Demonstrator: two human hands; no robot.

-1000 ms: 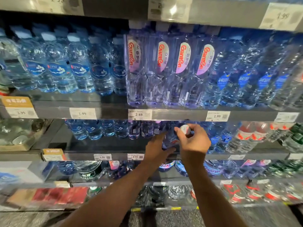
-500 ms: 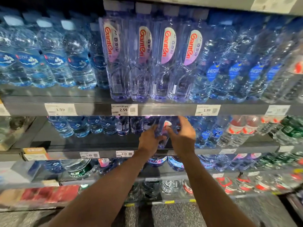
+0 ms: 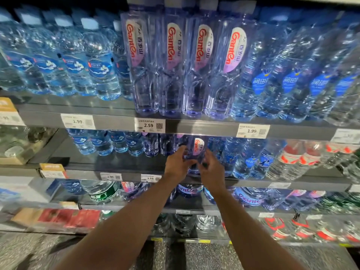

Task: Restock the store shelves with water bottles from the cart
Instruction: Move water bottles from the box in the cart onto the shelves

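Head view: the left hand (image 3: 176, 164) and right hand (image 3: 211, 170) both curl around one clear, square-sided plastic water bottle with a pink oval label (image 3: 195, 152), holding it upright at the front of the grey metal middle shelf (image 3: 116, 168). The bottle stands in its row but is not released. Judged progress: the shelf above appears full; the gap left of the hands remains. The cart is not visible.
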